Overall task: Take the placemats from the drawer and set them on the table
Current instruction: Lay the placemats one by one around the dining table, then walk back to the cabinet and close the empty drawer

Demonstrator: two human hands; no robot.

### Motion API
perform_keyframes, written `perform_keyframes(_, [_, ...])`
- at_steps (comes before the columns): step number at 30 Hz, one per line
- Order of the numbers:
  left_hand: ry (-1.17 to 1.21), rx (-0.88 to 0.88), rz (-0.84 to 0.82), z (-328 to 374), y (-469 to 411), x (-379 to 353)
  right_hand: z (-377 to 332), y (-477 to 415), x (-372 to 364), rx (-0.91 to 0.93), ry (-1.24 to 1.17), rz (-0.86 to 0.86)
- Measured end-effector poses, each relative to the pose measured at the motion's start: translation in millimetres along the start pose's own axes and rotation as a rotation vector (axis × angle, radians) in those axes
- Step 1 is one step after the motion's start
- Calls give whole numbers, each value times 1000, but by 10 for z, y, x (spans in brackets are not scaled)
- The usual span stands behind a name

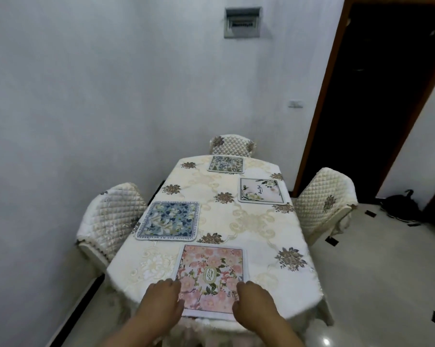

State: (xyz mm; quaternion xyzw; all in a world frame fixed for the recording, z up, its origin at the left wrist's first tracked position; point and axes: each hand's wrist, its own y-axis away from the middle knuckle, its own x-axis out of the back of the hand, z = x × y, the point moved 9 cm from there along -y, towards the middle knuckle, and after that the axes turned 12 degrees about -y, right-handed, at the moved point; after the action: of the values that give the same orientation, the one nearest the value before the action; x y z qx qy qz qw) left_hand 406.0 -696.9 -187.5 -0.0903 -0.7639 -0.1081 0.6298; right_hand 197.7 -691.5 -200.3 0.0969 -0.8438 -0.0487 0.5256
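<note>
Several square placemats lie flat on the table (259, 236), which wears a cream floral cloth. A pink floral placemat (211, 269) lies at the near edge. My left hand (161, 303) rests on its left side and my right hand (252, 303) on its right side, fingers curled over the mat's edges. A blue floral placemat (168, 220) lies at the left, a white one with green leaves (261, 194) at the right, and a pale blue-green one (226, 164) at the far end.
Quilted cream chairs stand at the left (111, 219), right (324, 199) and far end (232, 144) of the table. A white wall runs along the left. A dark doorway (376, 96) opens at the right, with a dark bag (401, 204) on the tiled floor.
</note>
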Motion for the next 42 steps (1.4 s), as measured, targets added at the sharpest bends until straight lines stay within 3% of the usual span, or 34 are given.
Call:
perform_keyframes(11, [58,-79,219,-21,988,910,-658,1392,590,33,49,211])
perform_keyframes(19, [51,-223,309,747,1356,1370,-319,2246,968,-53,40,301])
perform_keyframes(24, [30,-346,332,1734,1396,1668,394,2929,1395,-136,16,365])
perform_keyframes(37, [28,-666,357,5623,1693,2283,3362,5228,2369,-501,87,474])
perform_keyframes(42, [3,-769,350,6607,1670,2380,4181,5694,2596,-620,71,526])
